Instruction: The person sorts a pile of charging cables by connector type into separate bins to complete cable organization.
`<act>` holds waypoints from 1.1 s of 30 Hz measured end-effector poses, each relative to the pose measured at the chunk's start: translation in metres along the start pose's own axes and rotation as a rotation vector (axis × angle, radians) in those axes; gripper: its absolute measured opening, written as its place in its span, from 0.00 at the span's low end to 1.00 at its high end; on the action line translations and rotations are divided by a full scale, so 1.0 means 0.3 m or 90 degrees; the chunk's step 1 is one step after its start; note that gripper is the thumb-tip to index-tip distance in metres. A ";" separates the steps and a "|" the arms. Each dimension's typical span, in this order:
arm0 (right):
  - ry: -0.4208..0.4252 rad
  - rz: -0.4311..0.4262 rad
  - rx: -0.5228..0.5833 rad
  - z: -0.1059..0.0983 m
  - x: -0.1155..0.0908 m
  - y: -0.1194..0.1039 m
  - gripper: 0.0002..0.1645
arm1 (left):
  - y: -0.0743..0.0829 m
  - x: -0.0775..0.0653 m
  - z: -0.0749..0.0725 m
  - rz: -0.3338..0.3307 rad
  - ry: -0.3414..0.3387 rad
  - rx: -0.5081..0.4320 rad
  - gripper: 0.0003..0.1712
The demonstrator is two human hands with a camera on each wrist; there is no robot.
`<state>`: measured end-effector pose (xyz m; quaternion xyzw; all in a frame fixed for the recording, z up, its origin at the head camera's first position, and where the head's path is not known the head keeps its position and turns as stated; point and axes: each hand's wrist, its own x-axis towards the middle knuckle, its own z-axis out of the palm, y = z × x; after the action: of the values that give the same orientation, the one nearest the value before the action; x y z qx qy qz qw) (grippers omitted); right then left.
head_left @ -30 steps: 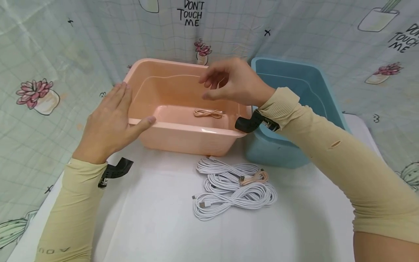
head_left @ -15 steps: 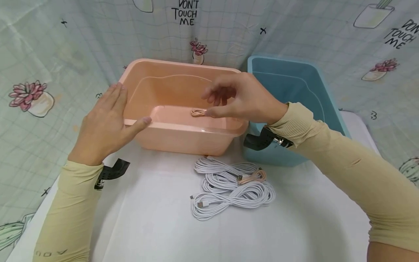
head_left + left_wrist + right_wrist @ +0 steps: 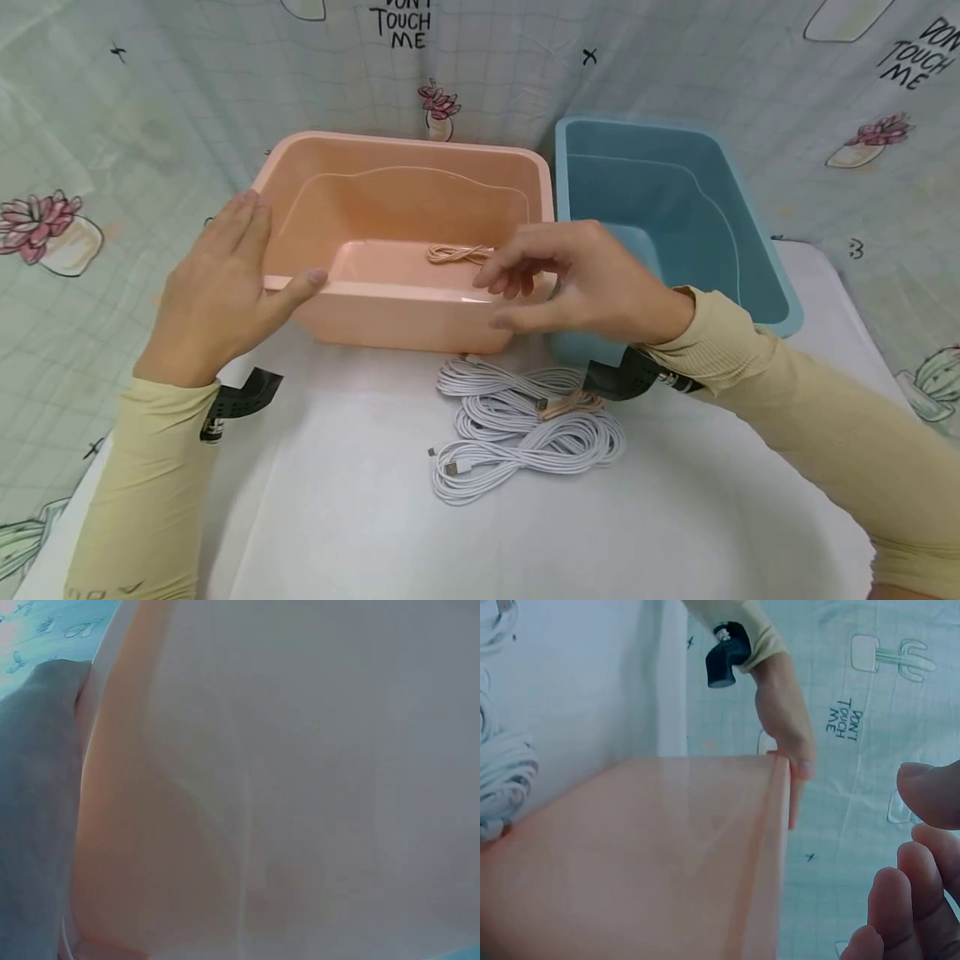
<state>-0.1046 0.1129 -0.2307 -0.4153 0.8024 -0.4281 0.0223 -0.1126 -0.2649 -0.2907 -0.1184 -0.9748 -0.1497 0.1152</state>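
My left hand (image 3: 213, 292) rests on the left rim of a peach plastic bin (image 3: 397, 325), fingers straight. Inside that bin lies a bundled peach cable (image 3: 456, 254) on the floor. With fingers loosely curled and nothing between them, my right hand (image 3: 581, 279) hovers over the bin's front right corner. Below it on the table sits a pile of coiled white USB cables (image 3: 547, 446), topped by a small peach cable (image 3: 573, 404) with a USB plug. In the right wrist view, the fingers (image 3: 891, 904) appear beside the bin wall, apart from it.
To the right stands a blue bin (image 3: 660, 196), close beside the peach one. Both are on a white-covered table (image 3: 360, 517), against a hanging printed curtain (image 3: 495, 67). The left wrist view is mostly filled by the peach bin's inner wall (image 3: 172, 847).
My right hand has moved from above the peach bin toward me and to the right, fingers still loosely curled. My left hand stays on the rim. The camera view has shifted slightly.
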 end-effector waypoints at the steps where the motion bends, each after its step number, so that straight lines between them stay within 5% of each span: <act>1: -0.001 -0.004 0.000 0.003 -0.010 0.002 0.16 | -0.001 -0.001 0.000 -0.001 0.000 -0.001 0.59; 16: -0.026 -0.082 0.033 0.081 -0.161 0.045 0.20 | -0.002 0.002 0.003 -0.002 0.008 0.010 0.58; 33: -0.028 0.010 -0.027 0.134 -0.323 0.193 0.19 | -0.003 0.009 0.011 0.005 0.028 0.000 0.58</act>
<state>-0.0629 0.1692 -0.3279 -0.4186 0.8137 -0.4018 0.0344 -0.1160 -0.2641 -0.2932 -0.1188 -0.9716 -0.1517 0.1372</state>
